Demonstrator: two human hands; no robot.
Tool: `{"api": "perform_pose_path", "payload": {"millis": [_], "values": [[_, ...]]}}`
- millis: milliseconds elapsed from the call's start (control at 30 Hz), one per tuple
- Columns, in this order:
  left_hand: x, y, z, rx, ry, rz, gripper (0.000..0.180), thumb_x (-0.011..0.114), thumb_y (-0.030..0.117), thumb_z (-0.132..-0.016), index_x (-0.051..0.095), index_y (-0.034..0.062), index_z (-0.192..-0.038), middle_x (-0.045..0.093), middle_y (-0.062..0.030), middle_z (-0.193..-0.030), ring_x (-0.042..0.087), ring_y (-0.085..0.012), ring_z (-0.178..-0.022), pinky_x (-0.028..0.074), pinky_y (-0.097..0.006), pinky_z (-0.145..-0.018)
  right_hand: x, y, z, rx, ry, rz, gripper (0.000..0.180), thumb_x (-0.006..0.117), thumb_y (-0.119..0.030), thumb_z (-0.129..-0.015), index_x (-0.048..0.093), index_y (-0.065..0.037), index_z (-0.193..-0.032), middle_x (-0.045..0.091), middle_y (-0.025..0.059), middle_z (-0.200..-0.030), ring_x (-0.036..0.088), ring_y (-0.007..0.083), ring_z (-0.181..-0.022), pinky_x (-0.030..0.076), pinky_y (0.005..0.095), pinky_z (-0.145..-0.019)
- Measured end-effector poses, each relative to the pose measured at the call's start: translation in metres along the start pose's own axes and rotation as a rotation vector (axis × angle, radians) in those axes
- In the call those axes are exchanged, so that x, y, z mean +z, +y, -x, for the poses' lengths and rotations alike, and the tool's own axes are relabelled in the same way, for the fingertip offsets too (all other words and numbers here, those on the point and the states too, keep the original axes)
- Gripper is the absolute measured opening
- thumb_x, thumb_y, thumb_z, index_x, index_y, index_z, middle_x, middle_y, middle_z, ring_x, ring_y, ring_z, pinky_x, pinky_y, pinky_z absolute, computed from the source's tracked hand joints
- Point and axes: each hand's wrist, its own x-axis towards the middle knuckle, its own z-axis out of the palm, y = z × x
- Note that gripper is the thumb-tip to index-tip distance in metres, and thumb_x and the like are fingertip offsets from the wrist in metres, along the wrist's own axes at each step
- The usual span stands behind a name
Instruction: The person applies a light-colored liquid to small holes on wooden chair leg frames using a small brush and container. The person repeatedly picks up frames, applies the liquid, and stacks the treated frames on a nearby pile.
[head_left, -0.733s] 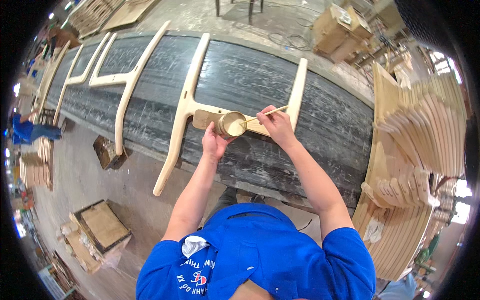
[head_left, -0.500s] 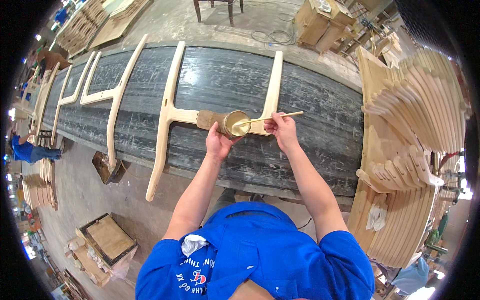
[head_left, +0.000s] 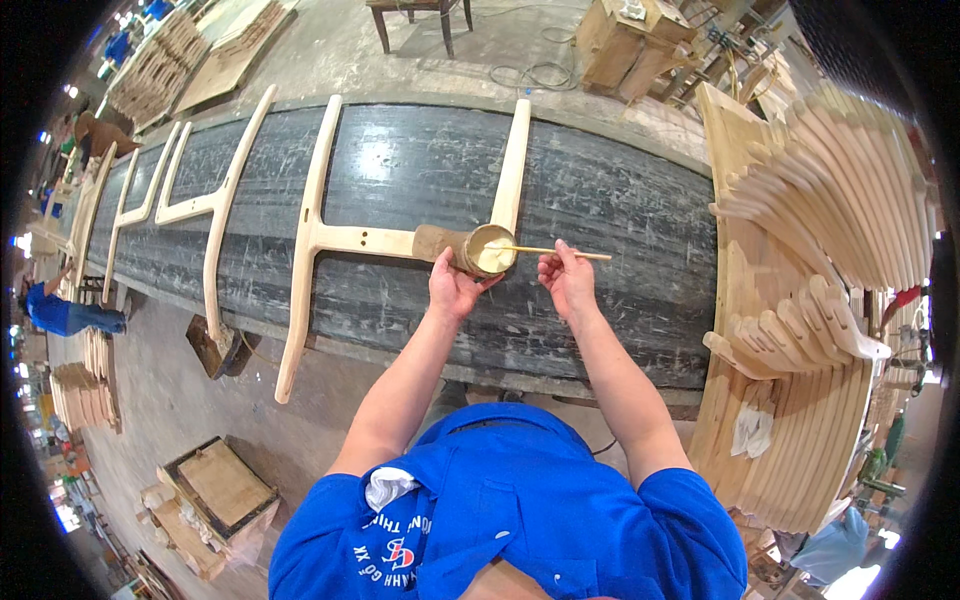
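My left hand [head_left: 456, 288] is closed around a tilted round cup [head_left: 462, 247], its mouth turned toward the right. Cream-coloured paste [head_left: 494, 258] shows inside it. A brown piece [head_left: 431, 240] extends from the cup's left side, over the crossbar of a pale wooden chair-leg frame [head_left: 372, 240]. Between the fingertips of my right hand [head_left: 568, 282] is a thin wooden stick [head_left: 545, 250], nearly level, with its left end inside the cup's mouth. The cup hides where the crossbar meets the right-hand post [head_left: 511, 165].
More wooden frames [head_left: 222, 195] lie leftward along the dark scuffed table [head_left: 620, 300]. Curved wooden parts [head_left: 820, 190] are stacked on the right, with a white cloth [head_left: 752, 432] below. A person in blue [head_left: 50, 308] stands far left. A wooden box [head_left: 220, 485] sits at lower left.
My hands and the cup have moved right relative to the wooden frame, exposing more of its crossbar. The stick has tipped from sloping up rightward to nearly level. The whole view has shifted slightly.
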Motion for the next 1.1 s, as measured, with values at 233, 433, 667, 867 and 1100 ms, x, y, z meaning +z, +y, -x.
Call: {"api": "perform_pose_path", "payload": {"millis": [233,433,667,867,1100], "values": [[-0.046,0.017,0.007,0.108,0.13,0.036,0.052,0.028,0.038,-0.095,0.029,0.0075,-0.137,0.039,-0.0149,-0.137,0.039,-0.0365,-0.125,0.032,-0.062,-0.099,0.017,-0.024,-0.013,-0.48,-0.237,0.663,0.015,0.059,-0.015,-0.088,0.053,-0.003,-0.081,0.063,0.0066,-0.07,0.061,0.0127,-0.062,0.048,0.0251,-0.055],[-0.092,0.039,0.032,0.183,0.152,0.088,0.05,0.027,0.037,-0.095,0.033,0.0069,-0.134,0.039,-0.0148,-0.137,0.04,-0.0374,-0.124,0.036,-0.061,-0.098,0.026,-0.015,-0.029,-0.644,-0.401,1.206,0.016,0.061,-0.015,-0.085,0.055,-0.001,-0.08,0.058,0.0084,-0.063,0.058,0.0151,-0.058,0.045,0.0289,-0.054],[-0.11,0.042,0.047,0.231,0.191,0.111,0.048,0.026,0.036,-0.096,0.034,0.0071,-0.133,0.041,-0.016,-0.135,0.042,-0.0377,-0.122,0.041,-0.06,-0.094,0.027,0.006,-0.049,-0.614,-0.485,1.281,0.014,0.062,-0.015,-0.082,0.055,-0.003,-0.081,0.056,0.0131,-0.066,0.058,0.0227,-0.06,0.045,0.0326,-0.056],[-0.113,0.043,0.05,0.226,0.204,0.118,0.049,0.025,0.036,-0.096,0.034,0.0063,-0.134,0.04,-0.0165,-0.136,0.042,-0.0385,-0.123,0.039,-0.059,-0.095,0.026,-0.003,-0.06,-0.619,-0.504,1.274,0.015,0.063,-0.015,-0.083,0.055,-0.002,-0.081,0.057,0.0127,-0.067,0.057,0.0227,-0.061,0.045,0.0327,-0.057],[-0.12,0.046,0.053,0.23,0.178,0.151,0.05,0.025,0.037,-0.096,0.034,0.006,-0.134,0.04,-0.0169,-0.136,0.041,-0.0391,-0.123,0.039,-0.06,-0.096,0.037,-0.017,-0.068,-0.668,-0.447,1.25,0.017,0.063,-0.016,-0.083,0.054,-0.002,-0.079,0.057,0.0119,-0.065,0.056,0.0201,-0.058,0.044,0.0312,-0.055]]}}
